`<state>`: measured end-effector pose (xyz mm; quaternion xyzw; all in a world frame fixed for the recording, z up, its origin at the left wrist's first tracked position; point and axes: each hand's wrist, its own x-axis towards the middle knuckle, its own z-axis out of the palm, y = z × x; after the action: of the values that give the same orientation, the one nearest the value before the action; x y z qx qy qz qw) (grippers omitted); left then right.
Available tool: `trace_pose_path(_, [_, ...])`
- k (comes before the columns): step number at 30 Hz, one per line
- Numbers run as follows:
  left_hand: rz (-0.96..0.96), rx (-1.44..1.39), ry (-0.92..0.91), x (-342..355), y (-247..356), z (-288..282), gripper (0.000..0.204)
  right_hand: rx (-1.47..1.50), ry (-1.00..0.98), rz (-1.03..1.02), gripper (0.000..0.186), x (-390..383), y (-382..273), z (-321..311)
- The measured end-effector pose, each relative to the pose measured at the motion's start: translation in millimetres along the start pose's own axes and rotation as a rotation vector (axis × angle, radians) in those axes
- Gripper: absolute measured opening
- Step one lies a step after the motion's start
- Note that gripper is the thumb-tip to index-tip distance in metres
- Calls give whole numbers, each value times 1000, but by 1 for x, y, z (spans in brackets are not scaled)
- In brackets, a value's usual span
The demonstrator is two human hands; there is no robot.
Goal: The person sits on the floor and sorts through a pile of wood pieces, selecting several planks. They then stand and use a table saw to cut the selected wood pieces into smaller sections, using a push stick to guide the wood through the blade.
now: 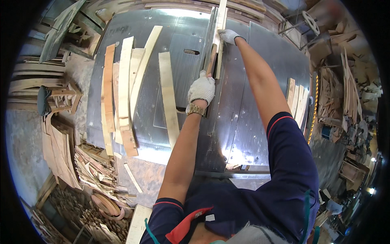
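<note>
My left hand [202, 88], in a white knitted glove, is wrapped round a brown wooden stick [211, 59]. The stick points away from me, its far end against a long pale wooden board [220, 24]. That board lies lengthwise along a dark metal rail [209, 38] on the metal worktable [187, 40]. Farther off, my right hand [229, 36], gloved too, has its fingers closed on the board's right edge; the fingertips are partly hidden. A curved pale strip [167, 89] rests on the table left of my left hand.
Several wooden strips [125, 81] lie at the table's left side, and a few short pieces [297, 101] at its right edge. Offcuts [95, 166] are piled on the floor at the left. A handwheel [310, 23] stands beyond the far right corner.
</note>
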<state>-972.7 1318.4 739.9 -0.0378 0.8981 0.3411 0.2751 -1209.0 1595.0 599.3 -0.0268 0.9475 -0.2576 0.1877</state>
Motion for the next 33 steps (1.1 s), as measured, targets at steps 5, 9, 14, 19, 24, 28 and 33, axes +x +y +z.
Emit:
trace_pose_path(5, [19, 7, -4, 26, 9, -9, 48, -55, -12, 89, 52, 25, -21, -15])
trace_pose_path(9, [44, -45, -84, 23, 10, -31, 54, -242, 106, 131, 52, 44, -24, -12])
trace_pose_path(14, [-19, -206, -23, -18, -25, -43, 58, -307, 137, 325, 54, 63, -16, -14])
trace_pose_path(19, [-236, -645, 1, -82, -80, -64, 55, -303, 233, 491, 53, 57, -8, -22])
trace_pose_path(24, [-445, -943, 195, -158, -163, -68, 43, -398, 316, 535, 44, -11, 25, -30])
trace_pose_path(28, [-330, -978, 362, -207, -226, -42, 45, -411, 325, 526, 39, -102, 40, -17])
trace_pose_path(33, [-389, -1055, 335, -246, -241, -8, 47, -320, 401, 625, 49, -299, 20, 63])
